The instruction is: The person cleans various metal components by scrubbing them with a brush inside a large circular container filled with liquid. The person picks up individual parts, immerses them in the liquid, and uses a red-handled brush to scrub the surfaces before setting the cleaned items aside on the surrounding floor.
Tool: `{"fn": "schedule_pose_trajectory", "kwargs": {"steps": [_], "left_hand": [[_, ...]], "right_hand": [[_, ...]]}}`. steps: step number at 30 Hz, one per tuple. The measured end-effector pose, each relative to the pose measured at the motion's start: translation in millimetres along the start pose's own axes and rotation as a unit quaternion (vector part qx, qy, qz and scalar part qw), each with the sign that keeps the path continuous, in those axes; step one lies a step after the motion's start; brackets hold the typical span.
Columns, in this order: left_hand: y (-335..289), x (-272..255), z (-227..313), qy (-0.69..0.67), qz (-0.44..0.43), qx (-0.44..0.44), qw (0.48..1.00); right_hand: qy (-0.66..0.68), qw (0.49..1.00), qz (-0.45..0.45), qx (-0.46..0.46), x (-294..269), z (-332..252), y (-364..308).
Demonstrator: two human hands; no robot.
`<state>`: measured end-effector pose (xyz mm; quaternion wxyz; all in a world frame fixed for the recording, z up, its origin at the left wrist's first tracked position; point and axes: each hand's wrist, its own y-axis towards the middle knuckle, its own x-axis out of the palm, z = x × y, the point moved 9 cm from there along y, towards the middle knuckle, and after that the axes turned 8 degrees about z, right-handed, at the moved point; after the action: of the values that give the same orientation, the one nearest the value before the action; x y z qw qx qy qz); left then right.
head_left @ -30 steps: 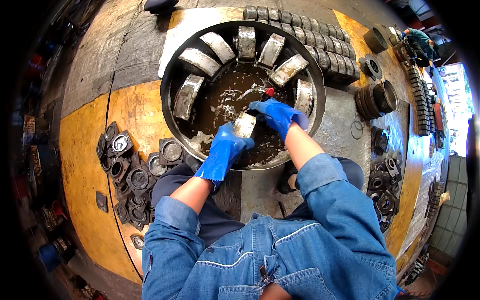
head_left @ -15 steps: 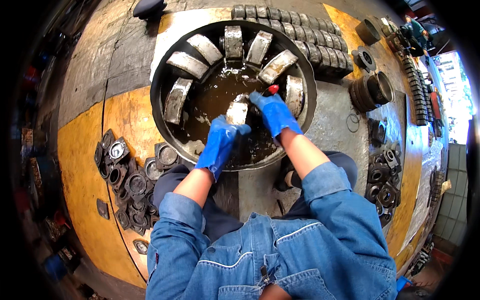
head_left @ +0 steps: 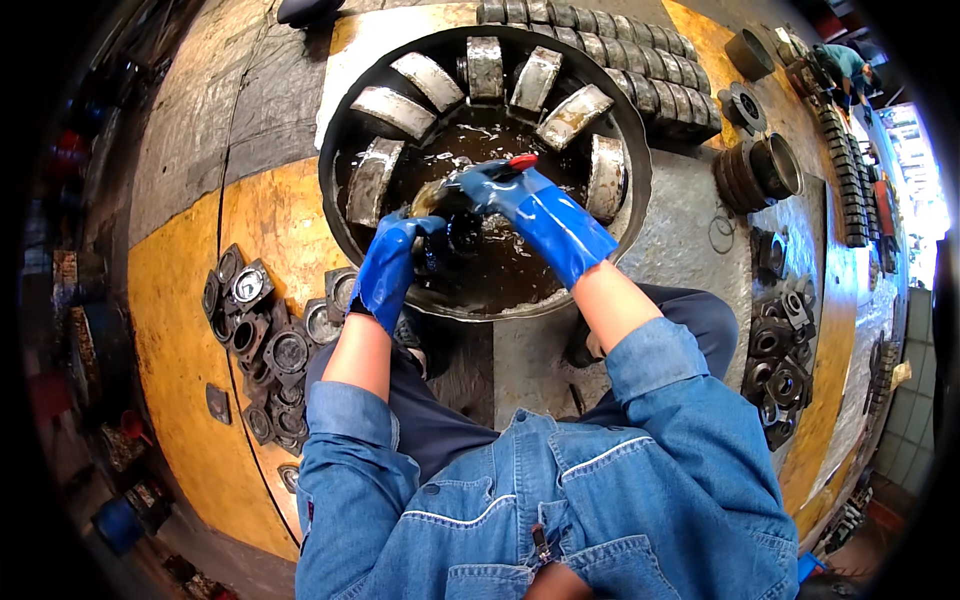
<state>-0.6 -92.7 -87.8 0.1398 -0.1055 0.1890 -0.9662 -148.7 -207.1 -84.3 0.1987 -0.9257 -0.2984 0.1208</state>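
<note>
A wide round dark pan [head_left: 642, 165] holds murky brown liquid, with several thick metal ring-shaped parts [head_left: 485, 70] leaning around its inner wall. Both my hands wear blue rubber gloves. My left hand [head_left: 395, 250] is closed on the near-left side of a wet metal part [head_left: 432, 198], held over the liquid near the pan's middle. Closed around a red-ended tool [head_left: 522, 161], my right hand [head_left: 515, 200] is at the far-right side of that part. The tool's working end is hidden, so its kind does not show. Gloves cover much of the held part.
Rows of similar metal rings [head_left: 655, 95] stand beyond the pan. Flanged bearing housings [head_left: 285, 350] are heaped at the left, with more dark parts [head_left: 780, 370] at the right. Larger cylinders [head_left: 760, 175] stand right of the pan. Another person [head_left: 845, 65] bends at the far right.
The held part has turned, its bright face no longer toward me. My left hand moved left and my right hand crossed left over the part. The view shifted slightly.
</note>
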Motion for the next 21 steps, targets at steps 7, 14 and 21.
{"fn": "schedule_pose_trajectory", "kwargs": {"steps": [7, 14, 21], "left_hand": [[-4.4, -5.4, 2.7, 0.064, 0.016, -0.005, 0.998], [-3.7, -15.0, -15.1, -0.013, 0.002, -0.053, 0.998], [-3.8, -8.3, -4.3, -0.023, 0.064, -0.079, 0.995]], "right_hand": [[-0.135, 0.975, 0.173, 0.033, -60.2, 25.3, -13.3], [-0.048, 0.992, 0.096, -0.065, 8.3, -25.7, -41.3], [-0.091, 0.970, 0.225, 0.000, -52.4, 54.9, -25.9]]}}
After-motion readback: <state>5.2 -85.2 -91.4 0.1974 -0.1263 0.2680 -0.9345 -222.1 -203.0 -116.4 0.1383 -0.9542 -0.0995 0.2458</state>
